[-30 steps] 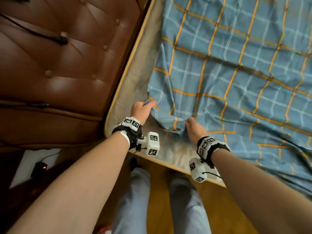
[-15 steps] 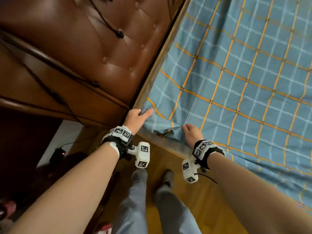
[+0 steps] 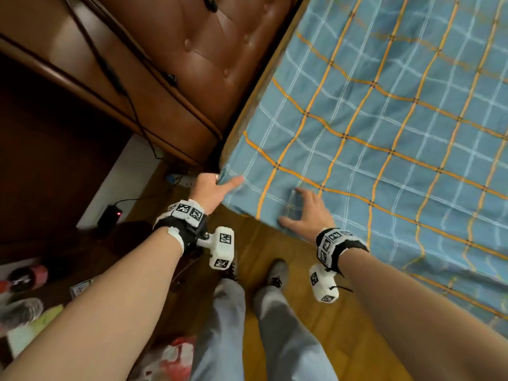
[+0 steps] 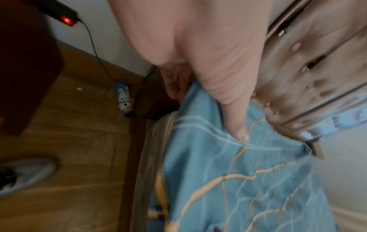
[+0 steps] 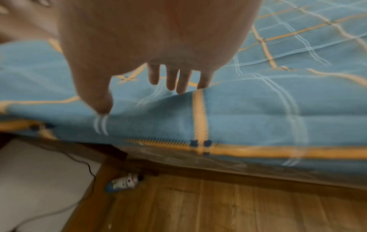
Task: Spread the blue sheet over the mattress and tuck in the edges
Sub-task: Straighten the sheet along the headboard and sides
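- A person standing at the bed's corner works the blue sheet (image 3: pixel 384 127); half a second earlier the right hand (image 3: pixel 308 213) was bunched on a fold at the edge, and now it lies flat with fingers spread wide on the cloth, thumb at the side edge.
- The left hand (image 3: pixel 209 188) keeps its place at the corner by the headboard (image 3: pixel 192 50), thumb stretched along the top of the sheet and fingers curled over the corner, pinching the cloth; the left wrist view shows the thumb pressing into the fabric.
- A second ago bare mattress (image 4: pixel 158 128) showed at this corner and the sheet lay rumpled; now the cloth covers the corner and lies far smoother, with only a pale strip of mattress visible below the hanging edge.
- The bed stands on a wooden floor (image 3: pixel 275 243) beside a brown tufted leather headboard; a cable (image 3: pixel 110 70) trails down to a charger (image 3: pixel 110 215) with a red light by the white wall.
- The sheet, checked in orange and white lines, runs its length away from the headboard toward the frame's right, its near edge draped over the mattress side, not tucked.
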Demonstrator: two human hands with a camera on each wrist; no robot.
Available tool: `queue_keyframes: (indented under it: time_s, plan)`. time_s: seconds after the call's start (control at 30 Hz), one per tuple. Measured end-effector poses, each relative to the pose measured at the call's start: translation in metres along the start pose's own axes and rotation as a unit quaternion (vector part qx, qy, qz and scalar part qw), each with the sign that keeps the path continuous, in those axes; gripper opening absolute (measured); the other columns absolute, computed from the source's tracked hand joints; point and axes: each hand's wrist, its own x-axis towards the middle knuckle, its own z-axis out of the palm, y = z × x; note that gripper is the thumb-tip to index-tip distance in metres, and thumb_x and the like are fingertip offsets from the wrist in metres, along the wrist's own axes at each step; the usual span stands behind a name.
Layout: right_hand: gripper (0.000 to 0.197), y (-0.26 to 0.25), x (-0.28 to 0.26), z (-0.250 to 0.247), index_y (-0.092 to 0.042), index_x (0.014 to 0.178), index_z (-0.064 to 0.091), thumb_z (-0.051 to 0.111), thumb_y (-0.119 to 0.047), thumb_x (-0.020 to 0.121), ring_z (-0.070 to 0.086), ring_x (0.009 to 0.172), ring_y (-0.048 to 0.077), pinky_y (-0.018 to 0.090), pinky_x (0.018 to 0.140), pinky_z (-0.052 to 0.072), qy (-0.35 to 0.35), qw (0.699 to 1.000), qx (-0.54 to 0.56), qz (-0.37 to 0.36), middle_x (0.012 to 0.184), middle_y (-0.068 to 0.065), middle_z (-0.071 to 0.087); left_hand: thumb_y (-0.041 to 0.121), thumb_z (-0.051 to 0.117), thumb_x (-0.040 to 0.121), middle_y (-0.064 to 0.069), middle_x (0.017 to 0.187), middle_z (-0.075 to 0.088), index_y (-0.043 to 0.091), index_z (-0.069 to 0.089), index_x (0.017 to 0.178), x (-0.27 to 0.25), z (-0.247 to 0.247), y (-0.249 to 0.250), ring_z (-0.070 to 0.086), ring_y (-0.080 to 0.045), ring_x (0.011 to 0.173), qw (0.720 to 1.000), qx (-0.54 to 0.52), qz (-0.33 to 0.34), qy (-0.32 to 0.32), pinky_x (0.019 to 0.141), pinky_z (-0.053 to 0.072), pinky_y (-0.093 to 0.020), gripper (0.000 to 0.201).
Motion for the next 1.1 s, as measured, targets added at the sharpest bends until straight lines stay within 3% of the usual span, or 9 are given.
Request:
queue_keyframes:
  time_s: [0.17, 0.3, 0.33, 0.47, 0.63, 0.73, 0.83, 0.97, 1.1]
  plan:
    - [0.03, 0.017, -0.013, 0.029, -0.033, 0.113, 0.063, 0.063, -0.045, 0.085, 0.045, 0.122, 0.027, 0.041, 0.101, 0.037, -0.073, 0.987, -0.139, 0.04, 0.127, 0.001, 0.056, 0.089, 0.068, 0.04, 0.001, 0.116, 0.068, 0.027, 0.065, 0.11, -0.002, 0.014, -0.035, 0.064, -0.018, 0.107, 0.97, 0.183, -0.027, -0.159, 0.096, 0.051, -0.041, 0.094]
    - [0.036, 0.015, -0.016, 0.051, -0.027, 0.122, 0.058, 0.063, -0.04, 0.089, 0.05, 0.122, 0.027, 0.039, 0.099, 0.044, -0.065, 0.996, -0.026, 0.059, 0.126, 0.001, 0.06, 0.079, 0.067, 0.051, 0.004, 0.146, 0.045, 0.029, 0.056, 0.132, -0.018, 0.022, -0.049, 0.034, -0.02, 0.14, 0.888, 0.377, 0.098, -0.243, 0.116, 0.027, -0.045, 0.096]
    - [0.041, 0.011, -0.018, 0.054, -0.025, 0.126, 0.055, 0.064, -0.039, 0.088, 0.051, 0.123, 0.025, 0.038, 0.1, 0.044, -0.059, 0.996, -0.01, 0.059, 0.128, 0.001, 0.059, 0.071, 0.07, 0.057, 0.003, 0.142, 0.051, 0.027, 0.062, 0.124, -0.024, 0.024, -0.049, 0.04, -0.02, 0.137, 0.884, 0.384, 0.107, -0.244, 0.113, 0.031, -0.043, 0.081]
    - [0.05, -0.004, -0.02, 0.059, -0.029, 0.13, 0.05, 0.068, -0.041, 0.084, 0.055, 0.12, 0.023, 0.038, 0.096, 0.048, -0.055, 0.996, 0.021, 0.071, 0.127, 0.0, 0.06, 0.025, 0.078, 0.075, 0.003, 0.09, 0.071, 0.015, 0.067, 0.086, -0.029, 0.024, -0.052, 0.066, -0.015, 0.087, 0.983, 0.115, 0.019, -0.14, 0.074, 0.049, -0.025, 0.018]
    - [0.073, -0.026, -0.015, 0.063, -0.036, 0.138, 0.037, 0.075, -0.034, 0.076, 0.048, 0.126, 0.028, 0.042, 0.103, 0.042, -0.116, 0.99, -0.076, 0.037, 0.135, 0.003, 0.053, 0.013, 0.069, 0.087, -0.011, 0.095, 0.069, 0.015, 0.057, 0.101, -0.016, -0.005, -0.068, 0.065, -0.022, 0.077, 0.997, -0.073, -0.025, 0.007, 0.07, 0.056, -0.035, 0.018]
    - [0.04, -0.039, -0.011, 0.067, -0.03, 0.122, 0.049, 0.06, -0.015, 0.086, 0.049, 0.121, 0.029, 0.04, 0.097, 0.037, -0.01, 0.989, -0.133, 0.066, 0.125, 0.005, 0.059, 0.014, 0.063, 0.092, -0.004, 0.087, 0.07, 0.012, 0.061, 0.108, -0.014, -0.021, -0.075, 0.067, -0.011, 0.062, 0.988, -0.147, -0.049, 0.005, 0.049, 0.056, -0.024, 0.016]
    - [0.008, -0.05, -0.01, 0.067, -0.026, 0.097, 0.064, 0.057, -0.029, 0.093, 0.06, 0.098, 0.03, 0.037, 0.08, 0.046, 0.0, 0.993, -0.074, 0.09, 0.096, 0.005, 0.068, 0.022, 0.067, 0.09, 0.0, 0.087, 0.072, 0.013, 0.069, 0.099, -0.012, -0.028, -0.08, 0.068, -0.007, 0.077, 0.976, -0.21, -0.054, 0.0, 0.062, 0.053, -0.018, 0.013]
    - [0.056, -0.063, -0.012, 0.065, -0.016, 0.071, 0.064, 0.046, -0.065, 0.09, 0.059, 0.067, 0.023, 0.031, 0.057, 0.044, 0.004, 0.996, 0.014, 0.09, 0.063, 0.0, 0.059, 0.027, 0.075, 0.082, -0.001, 0.114, 0.069, 0.027, 0.07, 0.098, -0.016, -0.016, -0.086, 0.062, -0.015, 0.108, 0.951, -0.254, -0.097, -0.147, 0.093, 0.048, -0.034, 0.016]
    - [0.057, -0.064, -0.011, 0.057, -0.014, 0.073, 0.067, 0.045, -0.063, 0.092, 0.058, 0.067, 0.02, 0.03, 0.058, 0.042, -0.001, 0.994, 0.056, 0.095, 0.067, 0.002, 0.061, 0.028, 0.069, 0.087, -0.004, 0.101, 0.071, 0.02, 0.068, 0.094, -0.012, -0.003, -0.093, 0.065, -0.023, 0.099, 0.988, -0.109, -0.057, -0.089, 0.091, 0.053, -0.039, 0.011]
